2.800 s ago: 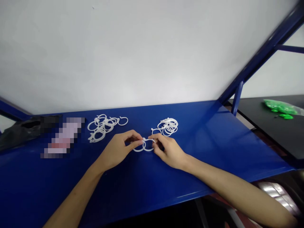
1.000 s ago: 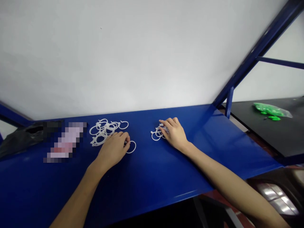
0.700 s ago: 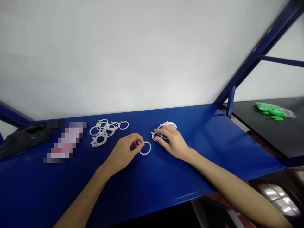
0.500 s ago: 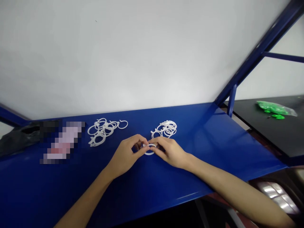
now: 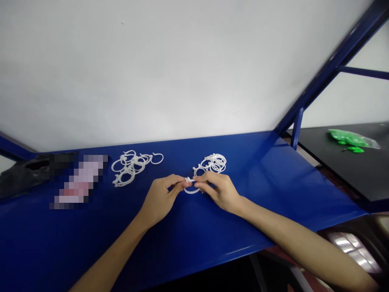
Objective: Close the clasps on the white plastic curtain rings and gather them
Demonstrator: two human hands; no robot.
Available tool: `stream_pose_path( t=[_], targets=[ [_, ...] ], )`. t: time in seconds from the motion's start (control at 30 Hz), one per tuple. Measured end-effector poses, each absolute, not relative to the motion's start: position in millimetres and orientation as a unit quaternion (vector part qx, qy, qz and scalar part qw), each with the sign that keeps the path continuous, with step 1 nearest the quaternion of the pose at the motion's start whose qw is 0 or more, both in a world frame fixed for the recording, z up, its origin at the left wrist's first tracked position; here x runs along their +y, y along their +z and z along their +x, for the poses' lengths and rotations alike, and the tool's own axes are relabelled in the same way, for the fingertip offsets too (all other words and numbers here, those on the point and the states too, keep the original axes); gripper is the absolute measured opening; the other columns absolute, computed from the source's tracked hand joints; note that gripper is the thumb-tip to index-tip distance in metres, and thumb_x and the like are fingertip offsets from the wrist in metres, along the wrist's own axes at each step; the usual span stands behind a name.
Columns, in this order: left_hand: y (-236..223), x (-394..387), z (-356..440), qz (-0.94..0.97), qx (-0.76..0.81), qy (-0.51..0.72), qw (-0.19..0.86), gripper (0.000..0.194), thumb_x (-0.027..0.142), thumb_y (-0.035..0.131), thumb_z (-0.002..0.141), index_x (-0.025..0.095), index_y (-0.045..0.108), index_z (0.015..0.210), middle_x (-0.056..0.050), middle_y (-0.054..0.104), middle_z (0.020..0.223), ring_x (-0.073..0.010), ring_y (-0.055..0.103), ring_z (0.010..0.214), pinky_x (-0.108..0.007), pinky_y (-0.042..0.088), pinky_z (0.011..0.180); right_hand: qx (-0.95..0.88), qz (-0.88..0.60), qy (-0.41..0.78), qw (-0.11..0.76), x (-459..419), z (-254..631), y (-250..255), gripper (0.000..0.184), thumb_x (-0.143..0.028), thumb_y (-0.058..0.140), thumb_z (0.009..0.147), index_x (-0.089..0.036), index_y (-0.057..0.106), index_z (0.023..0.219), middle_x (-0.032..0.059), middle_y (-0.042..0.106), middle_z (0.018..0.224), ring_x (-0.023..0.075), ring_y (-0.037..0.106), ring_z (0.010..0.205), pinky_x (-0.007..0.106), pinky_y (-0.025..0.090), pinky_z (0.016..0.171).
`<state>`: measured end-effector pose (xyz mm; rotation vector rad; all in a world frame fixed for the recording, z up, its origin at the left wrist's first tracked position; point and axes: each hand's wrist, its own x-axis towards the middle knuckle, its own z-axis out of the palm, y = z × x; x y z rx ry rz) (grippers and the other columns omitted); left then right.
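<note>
Over the middle of the blue table (image 5: 194, 235), both my hands hold one white plastic ring (image 5: 192, 192), which looks like a shower curtain ring. My left hand (image 5: 161, 198) pinches its left side between thumb and fingertips. The thumb and fingers of my right hand (image 5: 223, 193) are closed on its right side. A small clasp shows at the top of the ring, between the fingertips; whether it is fastened I cannot tell. Just beyond my right hand lies a chain-like cluster of similar rings (image 5: 218, 163). To the left is a loose pile of rings (image 5: 126, 177), some gaping open.
At the left are a black plastic bag (image 5: 22, 178) and a blurred pinkish-white object (image 5: 82, 178). A white wall (image 5: 188, 73) rises behind the table. At right, beyond a blue metal frame (image 5: 304, 101), a black table (image 5: 343, 166) bears a bag of green pieces (image 5: 349, 138).
The ring has tilted and risen slightly between my hands, so its clasp now shows at the top. My fingertips have shifted a little apart. Both ring piles stay put.
</note>
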<state>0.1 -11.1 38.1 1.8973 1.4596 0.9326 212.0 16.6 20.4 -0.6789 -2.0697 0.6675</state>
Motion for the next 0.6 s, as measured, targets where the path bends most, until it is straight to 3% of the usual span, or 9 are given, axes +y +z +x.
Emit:
stream_pose_path(
  t=[0.17, 0.4, 0.6],
  targets=[
    [39, -12, 2, 0.723, 0.533, 0.364, 0.247, 0.029, 0.043, 0.053, 0.093, 0.023, 0.071, 0.082, 0.001, 0.072, 0.075, -0.0144, 0.062, 0.065, -0.026, 0.049, 0.067, -0.827, -0.279, 0.270, 0.407, 14, 211, 19, 0.012, -0.026, 0.058, 0.099, -0.019, 0.066, 0.095, 0.0039, 0.073, 0.091, 0.0146, 0.071, 0.082, 0.026, 0.057, 0.074],
    [24, -14, 4, 0.752, 0.500, 0.361, 0.234, 0.025, 0.026, 0.048, 0.095, 0.022, 0.066, 0.078, 0.001, 0.071, 0.078, -0.0135, 0.063, 0.070, -0.025, 0.048, 0.069, -0.865, -0.242, 0.243, 0.366, 13, 215, 18, 0.019, -0.026, 0.049, 0.103, -0.018, 0.066, 0.100, 0.0066, 0.072, 0.092, 0.0151, 0.068, 0.080, 0.028, 0.055, 0.074],
    [16, -12, 5, 0.768, 0.496, 0.339, 0.222, 0.027, 0.027, 0.044, 0.097, 0.021, 0.064, 0.080, 0.000, 0.068, 0.079, -0.0140, 0.062, 0.072, -0.027, 0.048, 0.070, -0.892, -0.252, 0.190, 0.322, 17, 214, 14, 0.025, -0.029, 0.044, 0.105, -0.017, 0.066, 0.101, 0.0072, 0.070, 0.089, 0.0161, 0.065, 0.079, 0.028, 0.054, 0.072]
  ],
)
